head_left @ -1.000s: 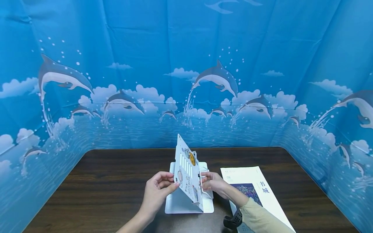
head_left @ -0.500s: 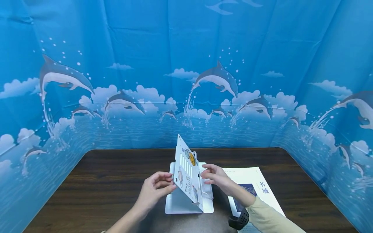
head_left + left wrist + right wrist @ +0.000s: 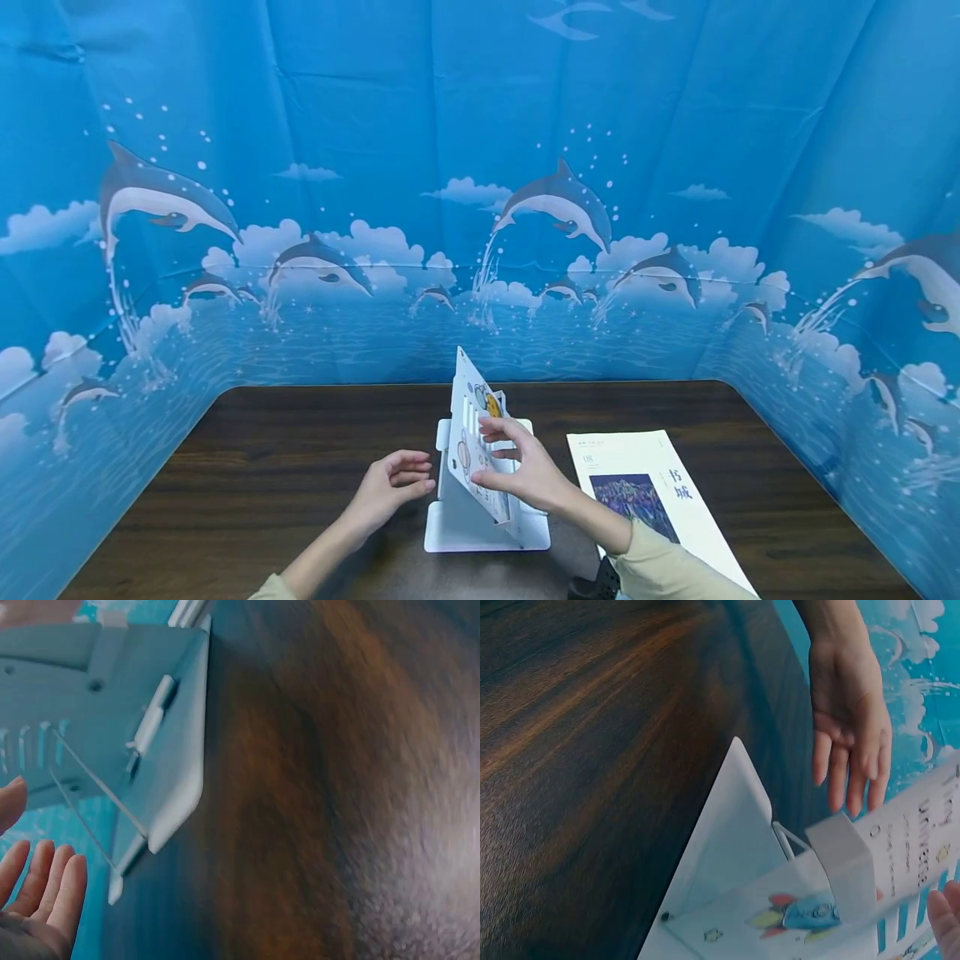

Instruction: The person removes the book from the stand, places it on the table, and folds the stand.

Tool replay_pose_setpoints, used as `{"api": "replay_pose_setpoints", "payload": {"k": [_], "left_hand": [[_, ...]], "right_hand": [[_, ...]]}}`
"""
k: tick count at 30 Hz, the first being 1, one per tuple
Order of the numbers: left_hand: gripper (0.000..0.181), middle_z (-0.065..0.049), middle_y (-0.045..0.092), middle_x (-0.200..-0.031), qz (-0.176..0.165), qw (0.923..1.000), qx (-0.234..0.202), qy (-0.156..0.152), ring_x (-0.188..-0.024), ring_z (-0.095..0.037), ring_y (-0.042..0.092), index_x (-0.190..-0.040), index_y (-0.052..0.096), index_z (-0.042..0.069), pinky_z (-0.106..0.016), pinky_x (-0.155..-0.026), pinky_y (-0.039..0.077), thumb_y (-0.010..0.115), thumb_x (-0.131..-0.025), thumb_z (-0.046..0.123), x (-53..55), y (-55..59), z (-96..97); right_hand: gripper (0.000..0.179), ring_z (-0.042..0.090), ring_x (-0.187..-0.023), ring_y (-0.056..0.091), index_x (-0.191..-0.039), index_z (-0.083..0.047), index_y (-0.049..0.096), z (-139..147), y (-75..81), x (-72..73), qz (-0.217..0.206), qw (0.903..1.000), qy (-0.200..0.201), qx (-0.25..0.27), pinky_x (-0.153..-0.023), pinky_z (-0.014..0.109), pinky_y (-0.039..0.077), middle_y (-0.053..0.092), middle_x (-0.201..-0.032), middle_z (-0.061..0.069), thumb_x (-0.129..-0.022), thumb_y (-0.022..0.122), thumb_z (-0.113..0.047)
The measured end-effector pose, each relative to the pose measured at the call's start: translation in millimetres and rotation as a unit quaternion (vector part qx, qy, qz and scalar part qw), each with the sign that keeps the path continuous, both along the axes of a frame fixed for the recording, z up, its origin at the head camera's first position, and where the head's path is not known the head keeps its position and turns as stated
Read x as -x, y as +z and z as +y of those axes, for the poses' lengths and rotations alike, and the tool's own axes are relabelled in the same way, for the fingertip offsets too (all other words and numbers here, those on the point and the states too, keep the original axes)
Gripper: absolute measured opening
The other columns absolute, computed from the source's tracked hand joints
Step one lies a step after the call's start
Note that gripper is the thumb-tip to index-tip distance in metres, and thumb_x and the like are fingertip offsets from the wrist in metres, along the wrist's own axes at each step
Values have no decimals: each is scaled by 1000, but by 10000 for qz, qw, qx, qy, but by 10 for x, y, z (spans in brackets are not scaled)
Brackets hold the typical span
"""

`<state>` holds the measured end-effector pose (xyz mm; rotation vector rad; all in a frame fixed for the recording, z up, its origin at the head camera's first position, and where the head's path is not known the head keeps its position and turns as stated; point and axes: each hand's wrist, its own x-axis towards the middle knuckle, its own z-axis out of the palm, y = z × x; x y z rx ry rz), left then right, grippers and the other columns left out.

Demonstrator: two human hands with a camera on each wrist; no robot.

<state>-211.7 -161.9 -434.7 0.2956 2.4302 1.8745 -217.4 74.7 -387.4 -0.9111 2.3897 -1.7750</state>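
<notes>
A white book stand (image 3: 462, 400) with cartoon space prints and slots stands with its panel tilted up over a flat white base (image 3: 465, 537). Just left of the panel, apart from its edge, is my left hand (image 3: 386, 492), fingers loosely bent and holding nothing. My right hand (image 3: 528, 475) reaches across the printed face, thumb and fingers spread and overlapping it. From the left wrist, the panel's back (image 3: 45, 682) shows thin wire legs (image 3: 105, 791) running to the base. A white ledge (image 3: 844, 855) juts from the panel's lower edge in the right wrist view.
A white-covered book (image 3: 693, 508) with a dark blue picture lies right of the stand, partly under my right forearm. The dark wooden table (image 3: 285, 467) ends at a blue dolphin-print curtain (image 3: 390, 167) behind and at the sides.
My left hand has let go of the panel's left edge and drawn back left. My right hand has moved from the stand's right side to in front of the printed face. The stand stays put.
</notes>
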Motion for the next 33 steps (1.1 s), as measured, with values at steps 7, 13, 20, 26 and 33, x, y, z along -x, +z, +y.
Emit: {"api": "replay_pose_setpoints", "payload": {"k": [7,13,20,26,33], "left_hand": [[45,-26,56,-110,15,9983,62,-586,-99,-35,57,-116,49,-12,-27,-76,51,68,-77,0,96,-152,16],[36,-28,58,-105,134,9964,147,-830,-94,-36,59,-110,51,-15,-29,-74,52,64,-78,-5,151,-222,102],[22,-24,63,-95,370,9948,260,-917,-87,-33,63,-99,58,-12,-27,-70,53,63,-78,-5,177,-281,176],[14,-18,66,-90,457,9944,578,-758,-80,-23,64,-92,63,-8,-23,-65,51,61,-79,-5,186,-294,200],[9,-17,67,-83,668,9925,799,-637,-74,-21,63,-87,65,-7,-21,-59,48,62,-78,-6,204,-280,240]], "right_hand": [[67,21,-111,45,-132,-10,43,-75,-31,7,327,9989,150,-307,-93,35,43,46,-123,4,-74,74,-24],[69,18,-111,44,-131,-14,45,-85,-51,14,647,9955,53,-688,-93,38,43,43,-124,-1,-72,76,-29],[70,16,-109,44,-131,-16,45,-84,-74,21,783,9934,40,-836,-91,36,44,42,-123,-3,-70,76,-32],[69,14,-106,45,-130,-18,45,-76,-100,21,859,9927,-34,-850,-89,35,46,43,-121,-4,-70,76,-33],[67,14,-104,46,-129,-18,45,-81,-125,21,992,9908,-205,-899,-86,34,47,45,-119,-5,-71,75,-34]]}}
